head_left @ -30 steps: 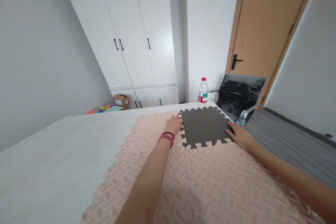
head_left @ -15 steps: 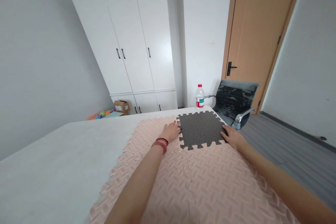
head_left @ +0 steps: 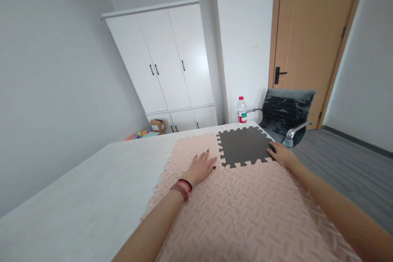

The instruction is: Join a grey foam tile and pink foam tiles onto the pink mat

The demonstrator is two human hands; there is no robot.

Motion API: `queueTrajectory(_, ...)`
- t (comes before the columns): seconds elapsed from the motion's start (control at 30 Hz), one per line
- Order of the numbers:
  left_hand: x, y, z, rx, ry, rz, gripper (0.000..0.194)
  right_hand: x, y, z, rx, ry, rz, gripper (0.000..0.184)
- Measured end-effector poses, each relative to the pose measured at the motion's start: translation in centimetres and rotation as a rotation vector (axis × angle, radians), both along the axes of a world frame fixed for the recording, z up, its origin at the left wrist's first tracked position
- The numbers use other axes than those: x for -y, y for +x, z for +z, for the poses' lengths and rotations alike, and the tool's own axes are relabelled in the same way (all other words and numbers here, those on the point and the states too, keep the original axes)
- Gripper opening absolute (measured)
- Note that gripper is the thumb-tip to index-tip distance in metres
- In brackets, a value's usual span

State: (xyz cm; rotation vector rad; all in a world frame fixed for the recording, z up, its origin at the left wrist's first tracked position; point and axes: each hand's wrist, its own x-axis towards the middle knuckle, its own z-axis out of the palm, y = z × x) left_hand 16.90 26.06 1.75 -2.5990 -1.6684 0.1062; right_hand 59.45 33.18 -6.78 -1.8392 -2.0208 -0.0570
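A dark grey foam puzzle mat tile (head_left: 244,146) lies at the far right end of the table, against pink foam puzzle mat tiles (head_left: 264,200). The toothed edges of the grey tile show along its left and near sides. My left hand (head_left: 201,168), with bracelets at the wrist, is over the pink tiles left of the grey one, fingers spread and holding nothing. At the grey tile's right edge is my right hand (head_left: 282,154), its fingers stretched onto the tile's near right corner.
A clear bottle with a red cap (head_left: 242,110) stands behind the grey tile on the white table (head_left: 92,188). A black chair (head_left: 285,110) is close to the table's right side. A cardboard box (head_left: 158,126) and colourful items (head_left: 139,134) sit beyond the far edge, before a white cabinet (head_left: 181,65).
My left hand has moved off the grey tile's left edge, back toward me over the pink tiles. My right hand stays at the grey tile's right edge. The view has shifted a little.
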Motion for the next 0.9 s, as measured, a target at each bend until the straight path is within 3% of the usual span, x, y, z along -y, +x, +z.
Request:
queueTrajectory(0.1, 1.3, -1.3, 1.2, -0.013, 0.038, 0.077, 0.053, -0.1, 0.1, 0.0, -0.002, 0.006, -0.002, 0.059)
queueTrajectory(0.17, 3.1, -2.9, 1.5, -0.034, 0.087, 0.213, 0.054, -0.2, 0.2, -0.1, -0.009, 0.01, -0.002, 0.059)
queueTrajectory(0.27, 6.4, -5.5, 0.9, -0.092, 0.135, 0.469, 0.058, -0.4, 0.3, -0.4, -0.022, 0.014, 0.004, 0.059)
queueTrajectory(0.37, 8.7, -7.2, 0.3, -0.135, 0.148, 0.589, 0.062, -0.6, 0.4, -0.6, -0.03, 0.01, 0.004, 0.06)
queueTrajectory(0.63, 7.8, -8.2, 0.9, -0.144, 0.093, 0.473, 0.049, -0.3, 0.3, -0.3, -0.022, 0.015, -0.001, 0.059)
queueTrajectory(0.9, 9.3, -6.9, 0.3, -0.122, 0.078, 0.373, 0.05, -0.5, 0.4, -0.4, 0.001, 0.015, -0.003, 0.059)
